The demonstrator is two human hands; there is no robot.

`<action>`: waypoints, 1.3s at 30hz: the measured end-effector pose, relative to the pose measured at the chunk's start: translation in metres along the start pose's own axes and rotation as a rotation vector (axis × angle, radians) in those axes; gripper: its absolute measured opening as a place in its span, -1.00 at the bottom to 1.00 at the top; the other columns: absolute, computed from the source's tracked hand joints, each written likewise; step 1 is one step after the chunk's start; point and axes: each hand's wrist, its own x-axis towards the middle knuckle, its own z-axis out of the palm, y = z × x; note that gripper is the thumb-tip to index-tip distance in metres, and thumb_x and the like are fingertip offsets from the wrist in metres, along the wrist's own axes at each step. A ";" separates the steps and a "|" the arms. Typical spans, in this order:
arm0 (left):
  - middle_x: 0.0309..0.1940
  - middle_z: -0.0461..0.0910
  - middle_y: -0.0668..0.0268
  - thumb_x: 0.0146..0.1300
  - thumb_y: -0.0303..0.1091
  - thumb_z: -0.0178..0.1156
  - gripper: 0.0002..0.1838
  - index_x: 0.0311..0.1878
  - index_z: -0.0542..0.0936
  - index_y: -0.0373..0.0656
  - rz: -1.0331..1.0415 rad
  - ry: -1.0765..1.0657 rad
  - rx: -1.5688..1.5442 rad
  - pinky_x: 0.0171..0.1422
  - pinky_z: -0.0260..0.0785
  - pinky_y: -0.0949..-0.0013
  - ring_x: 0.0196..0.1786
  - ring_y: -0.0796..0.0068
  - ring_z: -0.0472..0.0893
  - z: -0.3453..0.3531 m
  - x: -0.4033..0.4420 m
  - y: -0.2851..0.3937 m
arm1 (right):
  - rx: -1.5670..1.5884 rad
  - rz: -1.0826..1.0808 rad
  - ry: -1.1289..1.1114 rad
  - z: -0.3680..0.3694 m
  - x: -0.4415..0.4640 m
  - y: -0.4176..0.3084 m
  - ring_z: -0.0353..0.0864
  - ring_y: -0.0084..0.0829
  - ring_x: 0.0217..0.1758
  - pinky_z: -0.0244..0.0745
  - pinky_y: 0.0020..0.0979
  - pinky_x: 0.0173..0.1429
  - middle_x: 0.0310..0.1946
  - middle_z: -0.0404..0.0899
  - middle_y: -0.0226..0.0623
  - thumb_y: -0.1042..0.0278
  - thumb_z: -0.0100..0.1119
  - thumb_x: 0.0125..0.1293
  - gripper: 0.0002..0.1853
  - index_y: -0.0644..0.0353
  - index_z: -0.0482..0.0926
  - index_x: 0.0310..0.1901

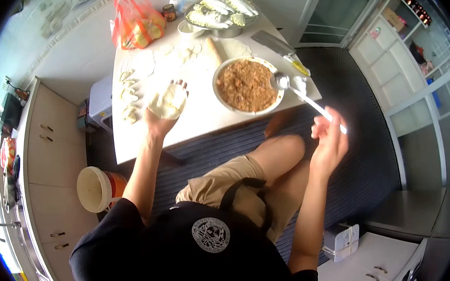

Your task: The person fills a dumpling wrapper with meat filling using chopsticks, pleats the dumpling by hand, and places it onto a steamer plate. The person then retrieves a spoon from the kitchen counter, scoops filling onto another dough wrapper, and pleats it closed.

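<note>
My left hand (157, 122) is palm up above the table, with a flat, pale dumpling wrapper (169, 101) lying across the palm and fingers. Between the fingers of my right hand (330, 143) is the white handle of a metal spoon (280, 81), whose head hangs over the right rim of a white bowl (214, 84). Brown minced filling (247, 84) fills that bowl. Left of my left hand, folded dumplings (130, 97) lie in a row. Several round wrappers (190, 51) are spread behind it, beside a wooden rolling pin (213, 51).
On the table (194, 124), a cleaver (273, 43) lies behind the bowl. Farther back are a tray of leafy cabbage (215, 11), a small bowl (190, 29), a jar (169, 12) and a red plastic bag (135, 23). A bucket (91, 189) stands on the floor at left.
</note>
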 end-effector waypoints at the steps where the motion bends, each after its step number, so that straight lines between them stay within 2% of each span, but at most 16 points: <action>1: 0.38 0.26 -0.03 0.46 -0.13 -0.31 -0.44 0.38 0.25 -0.30 0.004 0.001 0.019 0.54 -0.03 -0.02 0.45 0.06 0.22 -0.002 -0.008 0.001 | -0.034 -0.030 -0.002 0.005 -0.006 -0.008 0.43 -0.66 -0.49 0.36 -0.61 -0.40 -0.42 0.58 -0.31 0.32 -0.07 0.51 -0.71 0.37 0.56 -0.03; 6: 0.35 0.31 0.01 0.50 -0.09 -0.36 -0.45 0.33 0.30 -0.26 0.055 0.123 0.073 0.51 0.00 -0.04 0.41 0.03 0.27 0.008 -0.037 -0.008 | -0.154 -0.125 -0.101 0.029 -0.018 -0.034 0.47 -0.71 -0.43 0.39 -0.65 -0.36 -0.36 0.62 -0.35 0.37 -0.04 0.49 -0.74 0.33 0.60 0.00; 9: 0.42 0.22 -0.01 0.50 -0.07 -0.41 -0.40 0.41 0.21 -0.28 0.070 0.216 0.074 0.57 -0.12 -0.04 0.49 0.04 0.15 0.004 -0.044 -0.013 | -0.224 -0.191 -0.208 0.039 -0.016 -0.026 0.50 -0.70 -0.40 0.39 -0.65 -0.34 -0.34 0.63 -0.37 0.39 0.00 0.48 -0.76 0.29 0.60 0.00; 10: 0.41 0.23 -0.02 0.50 -0.10 -0.38 -0.42 0.41 0.20 -0.29 0.066 0.243 0.057 0.56 -0.09 -0.03 0.48 0.04 0.17 0.003 -0.048 -0.014 | -0.279 -0.216 -0.231 0.041 -0.013 -0.020 0.53 -0.68 -0.37 0.43 -0.62 -0.30 -0.33 0.64 -0.36 0.39 0.02 0.47 -0.77 0.29 0.61 -0.02; 13: 0.39 0.25 -0.02 0.49 -0.14 -0.36 -0.44 0.39 0.22 -0.31 0.028 0.271 -0.007 0.55 -0.06 -0.03 0.46 0.01 0.21 -0.013 -0.050 -0.010 | -0.505 -0.271 -0.300 0.043 -0.004 0.006 0.67 -0.46 -0.28 0.53 -0.46 -0.15 -0.30 0.68 -0.19 0.39 0.05 0.43 -0.78 0.29 0.61 -0.03; 14: 0.33 0.32 -0.05 0.49 -0.16 -0.34 -0.47 0.34 0.27 -0.34 0.026 0.288 0.035 0.52 0.03 -0.05 0.41 -0.01 0.28 -0.016 -0.052 -0.009 | -0.544 -0.248 -0.319 0.045 -0.002 0.012 0.70 -0.39 -0.25 0.54 -0.42 -0.13 -0.27 0.67 -0.12 0.40 0.06 0.42 -0.79 0.27 0.60 -0.03; 18: 0.21 0.40 -0.08 0.49 -0.15 -0.35 -0.48 0.28 0.32 -0.35 0.015 0.359 0.038 0.44 0.18 -0.10 0.31 -0.02 0.38 -0.021 -0.052 -0.009 | -0.739 -0.272 -0.345 0.044 0.012 0.048 0.68 -0.16 -0.15 0.55 -0.29 -0.05 -0.19 0.66 -0.09 0.40 0.06 0.38 -0.80 0.23 0.60 -0.06; 22: 0.09 0.49 -0.03 0.49 -0.15 -0.35 -0.52 0.09 0.43 -0.32 -0.034 0.361 0.033 0.28 0.31 -0.11 0.13 0.01 0.48 -0.017 -0.043 -0.015 | -0.784 -0.358 -0.379 0.046 0.028 0.071 0.67 -0.14 -0.18 0.55 -0.28 -0.09 -0.24 0.64 -0.11 0.48 0.07 0.35 -0.82 0.24 0.60 -0.07; 25: 0.13 0.48 -0.03 0.49 -0.14 -0.34 -0.52 0.13 0.42 -0.30 -0.049 0.332 0.037 0.31 0.28 -0.12 0.17 -0.01 0.47 -0.010 -0.031 -0.024 | -0.807 -0.352 -0.464 0.053 0.036 0.079 0.65 -0.15 -0.23 0.55 -0.28 -0.14 -0.26 0.64 -0.16 0.50 0.09 0.34 -0.83 0.21 0.61 -0.09; 28: 0.30 0.36 -0.03 0.50 -0.12 -0.36 -0.48 0.30 0.33 -0.26 -0.052 0.296 -0.021 0.46 0.15 -0.13 0.37 -0.01 0.34 -0.008 -0.020 -0.033 | -0.869 -0.395 -0.566 0.053 0.040 0.089 0.64 -0.18 -0.21 0.55 -0.27 -0.12 -0.24 0.65 -0.18 0.52 0.11 0.32 -0.83 0.21 0.60 -0.09; 30: 0.32 0.34 -0.02 0.50 -0.12 -0.35 -0.48 0.32 0.32 -0.26 -0.038 0.331 -0.049 0.47 0.14 -0.11 0.38 0.00 0.33 0.003 -0.011 -0.040 | -0.843 -0.424 -0.597 0.056 0.042 0.091 0.64 -0.19 -0.24 0.55 -0.29 -0.16 -0.26 0.65 -0.17 0.53 0.12 0.31 -0.85 0.24 0.61 -0.11; 34: 0.34 0.32 -0.01 0.50 -0.13 -0.32 -0.48 0.35 0.29 -0.26 -0.059 0.277 -0.062 0.49 0.13 -0.07 0.39 0.02 0.31 0.001 0.010 -0.044 | -0.724 -0.291 -0.532 0.052 0.044 0.091 0.67 -0.27 -0.34 0.57 -0.36 -0.25 -0.33 0.64 -0.13 0.51 0.09 0.36 -0.86 0.31 0.61 -0.13; 35: 0.35 0.32 -0.01 0.50 -0.14 -0.32 -0.48 0.35 0.29 -0.26 -0.057 0.282 -0.052 0.49 0.13 -0.06 0.40 0.02 0.30 0.001 0.016 -0.046 | -0.619 -0.146 -0.472 0.054 0.042 0.092 0.68 -0.34 -0.37 0.58 -0.39 -0.23 -0.35 0.66 -0.14 0.50 0.05 0.39 -0.85 0.35 0.60 -0.14; 37: 0.35 0.31 -0.01 0.50 -0.15 -0.30 -0.48 0.36 0.28 -0.27 -0.060 0.292 -0.024 0.49 0.12 -0.04 0.40 0.01 0.29 0.004 0.026 -0.046 | -0.608 -0.016 -0.414 0.054 0.043 0.093 0.67 -0.42 -0.40 0.57 -0.43 -0.22 -0.38 0.67 -0.16 0.50 0.01 0.42 -0.83 0.38 0.59 -0.14; 39: 0.28 0.38 0.01 0.49 -0.15 -0.27 -0.51 0.30 0.33 -0.26 -0.095 0.310 -0.056 0.42 0.21 -0.06 0.31 0.02 0.38 0.009 0.036 -0.048 | -0.547 0.153 -0.340 0.054 0.045 0.099 0.62 -0.53 -0.42 0.49 -0.51 -0.29 -0.40 0.68 -0.20 0.45 -0.04 0.46 -0.78 0.39 0.58 -0.14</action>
